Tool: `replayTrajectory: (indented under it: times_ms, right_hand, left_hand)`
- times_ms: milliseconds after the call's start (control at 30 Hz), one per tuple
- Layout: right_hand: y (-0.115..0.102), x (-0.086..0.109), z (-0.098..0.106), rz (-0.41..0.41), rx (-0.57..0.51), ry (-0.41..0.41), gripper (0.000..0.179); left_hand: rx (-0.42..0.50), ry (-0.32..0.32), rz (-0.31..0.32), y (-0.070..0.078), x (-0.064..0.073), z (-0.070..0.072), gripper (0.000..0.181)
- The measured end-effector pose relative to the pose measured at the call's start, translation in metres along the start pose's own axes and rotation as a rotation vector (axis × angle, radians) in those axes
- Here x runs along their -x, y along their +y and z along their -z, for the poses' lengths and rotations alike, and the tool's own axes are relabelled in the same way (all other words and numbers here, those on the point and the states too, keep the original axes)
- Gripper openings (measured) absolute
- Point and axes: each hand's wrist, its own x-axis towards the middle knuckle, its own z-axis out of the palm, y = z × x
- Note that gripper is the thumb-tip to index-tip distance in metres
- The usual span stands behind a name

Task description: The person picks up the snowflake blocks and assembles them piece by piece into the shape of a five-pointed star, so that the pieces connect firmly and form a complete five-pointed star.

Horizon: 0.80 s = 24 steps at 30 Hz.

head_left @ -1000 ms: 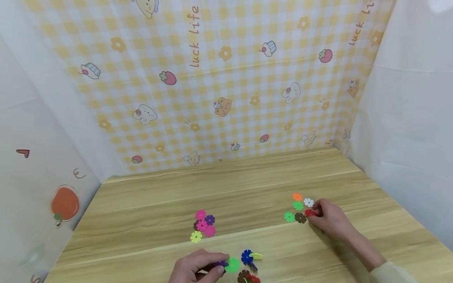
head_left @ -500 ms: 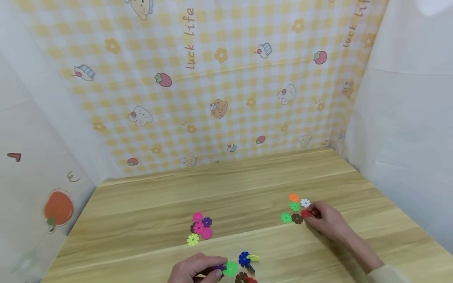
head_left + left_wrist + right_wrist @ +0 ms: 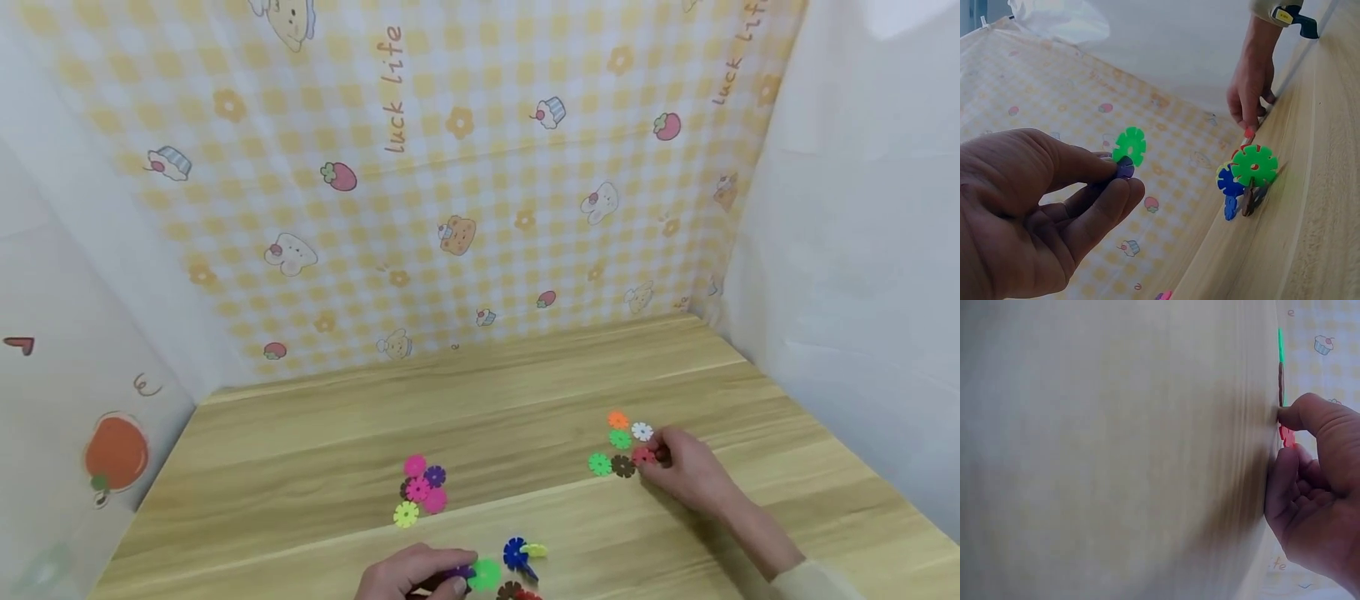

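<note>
My left hand (image 3: 412, 572) pinches a purple notched plastic disc (image 3: 1125, 167) between thumb and fingers. A bright green disc (image 3: 1129, 147) is joined to it and sticks out past the fingertips. Over at the right of the table, the thumb and fingertips of my right hand (image 3: 690, 468) grip the edge of a red notched disc (image 3: 643, 455). That disc lies beside a brown disc (image 3: 623, 466) and a white one (image 3: 642, 431). In the right wrist view, red shows between the thumb and forefinger, low at the wooden tabletop (image 3: 1116, 450).
Green and orange discs (image 3: 618, 419) lie around the right-hand group. A cluster of pink, purple and yellow discs (image 3: 407, 514) lies left of centre. Near the left hand stand joined blue discs (image 3: 515, 553) with yellow, and a brown and red joined piece (image 3: 510, 591). Cloth walls enclose the table.
The head view has turned slightly, so everything slides left and a little down in it. Both hands keep nearly the same places among the discs.
</note>
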Motion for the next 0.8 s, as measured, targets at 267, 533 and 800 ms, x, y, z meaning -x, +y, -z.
replayTrajectory:
  times_ms: [267,533,800]
  right_hand:
    - [-0.001,0.006,-0.001,0.06,-0.095,0.018,0.02]
    - [-0.042,0.04,0.001,-0.166,-0.829,-0.219,0.037]
    - [-0.123,0.082,-0.01,0.101,-1.007,-0.407,0.036]
  left_hand:
    - [-0.01,0.012,0.038,-0.002,0.001,0.003,0.022]
    - [0.215,0.009,0.147,0.002,0.0,0.0,0.028]
    - [0.178,0.014,0.116,0.003,0.0,0.001,0.026]
